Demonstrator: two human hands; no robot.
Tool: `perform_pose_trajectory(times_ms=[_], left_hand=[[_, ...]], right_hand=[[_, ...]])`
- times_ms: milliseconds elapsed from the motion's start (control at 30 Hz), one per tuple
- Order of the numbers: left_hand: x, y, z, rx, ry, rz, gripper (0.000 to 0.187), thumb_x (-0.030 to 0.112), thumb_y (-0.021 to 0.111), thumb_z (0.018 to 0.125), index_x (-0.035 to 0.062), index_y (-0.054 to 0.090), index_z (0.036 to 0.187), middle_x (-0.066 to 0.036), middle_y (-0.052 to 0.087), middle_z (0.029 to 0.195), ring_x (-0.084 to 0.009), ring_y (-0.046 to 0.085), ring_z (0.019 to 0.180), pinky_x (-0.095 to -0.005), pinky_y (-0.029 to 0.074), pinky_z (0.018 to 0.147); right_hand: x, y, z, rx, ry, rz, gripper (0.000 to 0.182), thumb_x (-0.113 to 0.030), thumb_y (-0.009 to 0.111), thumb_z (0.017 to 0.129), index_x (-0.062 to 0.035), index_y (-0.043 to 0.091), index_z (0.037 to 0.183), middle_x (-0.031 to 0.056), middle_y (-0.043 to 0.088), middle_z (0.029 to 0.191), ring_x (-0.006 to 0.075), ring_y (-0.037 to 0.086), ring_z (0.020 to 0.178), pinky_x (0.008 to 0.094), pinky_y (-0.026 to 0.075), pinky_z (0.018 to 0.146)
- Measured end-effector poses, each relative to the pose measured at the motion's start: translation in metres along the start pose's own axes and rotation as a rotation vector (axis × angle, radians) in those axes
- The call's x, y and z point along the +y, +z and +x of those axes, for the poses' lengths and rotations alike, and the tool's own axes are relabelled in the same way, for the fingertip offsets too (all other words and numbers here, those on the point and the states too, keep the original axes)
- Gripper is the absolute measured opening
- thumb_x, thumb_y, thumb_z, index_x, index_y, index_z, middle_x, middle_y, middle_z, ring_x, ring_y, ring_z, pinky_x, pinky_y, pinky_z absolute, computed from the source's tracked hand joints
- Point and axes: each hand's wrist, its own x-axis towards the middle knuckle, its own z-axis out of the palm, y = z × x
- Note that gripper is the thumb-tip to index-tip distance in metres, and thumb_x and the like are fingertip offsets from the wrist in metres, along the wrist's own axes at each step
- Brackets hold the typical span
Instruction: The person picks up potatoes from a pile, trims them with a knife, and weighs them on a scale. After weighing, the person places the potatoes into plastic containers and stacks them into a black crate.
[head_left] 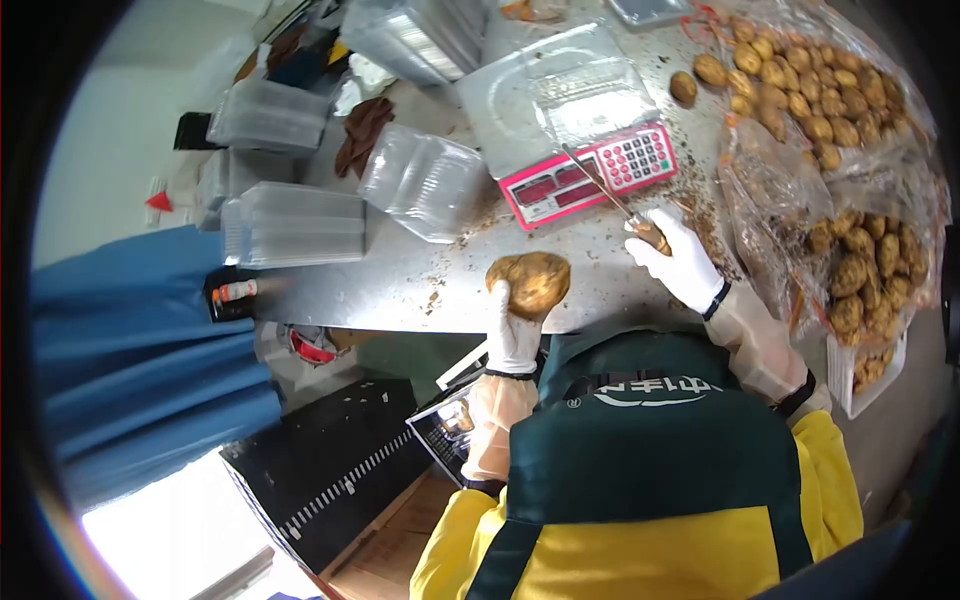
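My left hand [512, 338], in a white glove, is closed around the lower part of a large brown potato [540, 280], held near the table's front edge. In my other white glove, my right hand [682, 265] grips the wooden handle of a knife [610, 193]. Its thin blade points up and left, passing over the front of a red digital scale [540, 212]. On the scale's plate rests a clear plastic container [590, 100]. The potato and the knife are apart.
Plastic bags of potatoes [815, 95] lie open on the right, above a white crate [860, 400]. Stacked clear containers [300, 225] stand at the left, near a brown cloth [362, 135]. Dirt crumbs dot the metal table [400, 300]. One loose potato [683, 88] sits beside the scale.
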Motion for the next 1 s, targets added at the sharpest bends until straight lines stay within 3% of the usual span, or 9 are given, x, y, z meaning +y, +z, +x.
perform_pose_trajectory(times_ms=[67, 233, 333, 467, 567, 733, 800, 900, 1000], left_hand=[[0.015, 0.020, 0.008, -0.064, 0.032, 0.102, 0.058, 0.015, 0.069, 0.085, 0.0065, 0.040, 0.135, -0.013, 0.050, 0.131, -0.0298, 0.052, 0.121, -0.0480, 0.046, 0.101], [0.034, 0.093, 0.022, -0.307, 0.185, 0.374, 0.070, 0.000, 0.072, 0.077, 0.0080, 0.037, 0.137, -0.010, 0.050, 0.130, -0.0244, 0.050, 0.121, -0.0409, 0.041, 0.105], [0.022, 0.117, 0.028, -0.367, 0.235, 0.402, 0.077, -0.004, 0.072, 0.074, 0.0098, 0.035, 0.140, -0.009, 0.048, 0.131, -0.0229, 0.048, 0.122, -0.0379, 0.038, 0.106], [0.001, 0.140, 0.030, -0.413, 0.124, 0.247, 0.078, -0.004, 0.071, 0.075, 0.0139, 0.033, 0.142, -0.009, 0.046, 0.133, -0.0228, 0.047, 0.123, -0.0391, 0.040, 0.105], [-0.001, 0.140, 0.032, -0.418, -0.133, 0.185, 0.064, 0.014, 0.067, 0.084, 0.0149, 0.035, 0.139, -0.012, 0.047, 0.132, -0.0287, 0.052, 0.120, -0.0452, 0.052, 0.092], [-0.009, 0.145, 0.027, -0.591, -0.333, 0.420, 0.067, 0.024, 0.070, 0.082, 0.0092, 0.035, 0.138, -0.015, 0.047, 0.134, -0.0336, 0.056, 0.116, -0.0495, 0.057, 0.080], [-0.020, 0.138, 0.033, -0.604, -0.284, 0.403, 0.075, 0.014, 0.072, 0.076, 0.0056, 0.033, 0.140, -0.014, 0.045, 0.137, -0.0294, 0.050, 0.123, -0.0443, 0.048, 0.097], [-0.037, 0.134, 0.035, -0.614, -0.161, 0.399, 0.081, 0.002, 0.069, 0.070, 0.0018, 0.032, 0.143, -0.012, 0.044, 0.140, -0.0231, 0.042, 0.131, -0.0355, 0.029, 0.113], [-0.045, 0.135, 0.035, -0.569, -0.242, 0.365, 0.083, 0.000, 0.070, 0.070, 0.0014, 0.031, 0.144, -0.011, 0.043, 0.140, -0.0234, 0.043, 0.130, -0.0369, 0.032, 0.111]], right_hand=[[-0.007, 0.001, 0.004, -0.072, 0.032, 0.021, 0.036, -0.020, 0.065, 0.090, -0.0029, 0.055, 0.120, 0.0057, 0.066, 0.097, 0.0096, 0.056, 0.073, 0.0252, 0.047, 0.065], [-0.014, -0.001, 0.018, -0.022, 0.110, 0.296, 0.036, -0.023, 0.058, 0.095, -0.0019, 0.052, 0.123, 0.0039, 0.063, 0.081, 0.0052, 0.054, 0.058, 0.0192, 0.039, 0.047], [-0.018, 0.000, 0.021, 0.032, 0.087, 0.508, 0.021, -0.019, 0.055, 0.096, -0.0017, 0.055, 0.108, 0.0040, 0.061, 0.076, 0.0061, 0.055, 0.054, 0.0200, 0.037, 0.041], [-0.018, -0.010, 0.012, 0.098, 0.036, 0.525, 0.023, -0.023, 0.051, 0.098, -0.0026, 0.053, 0.108, 0.0050, 0.060, 0.073, 0.0077, 0.050, 0.046, 0.0202, 0.037, 0.040], [-0.017, -0.028, 0.004, 0.129, 0.025, 0.543, 0.027, -0.024, 0.049, 0.099, -0.0013, 0.053, 0.112, 0.0042, 0.058, 0.075, 0.0063, 0.049, 0.051, 0.0199, 0.037, 0.043], [-0.007, -0.044, -0.008, 0.343, -0.214, 0.052, 0.031, -0.019, 0.055, 0.095, 0.0002, 0.050, 0.119, 0.0086, 0.058, 0.090, 0.0110, 0.055, 0.068, 0.0255, 0.045, 0.058], [-0.004, -0.051, -0.017, 0.343, -0.259, -0.077, 0.033, -0.018, 0.059, 0.091, -0.0003, 0.050, 0.118, 0.0184, 0.062, 0.103, 0.0178, 0.062, 0.074, 0.0306, 0.049, 0.068], [0.003, -0.056, -0.029, 0.338, -0.132, -0.043, 0.034, -0.015, 0.064, 0.086, -0.0048, 0.051, 0.115, 0.0152, 0.065, 0.081, 0.0234, 0.066, 0.068, 0.0355, 0.050, 0.062], [0.012, -0.058, -0.033, 0.471, -0.253, -0.257, 0.030, -0.017, 0.065, 0.085, -0.0070, 0.053, 0.111, 0.0159, 0.063, 0.069, 0.0320, 0.065, 0.063, 0.0407, 0.049, 0.059]])
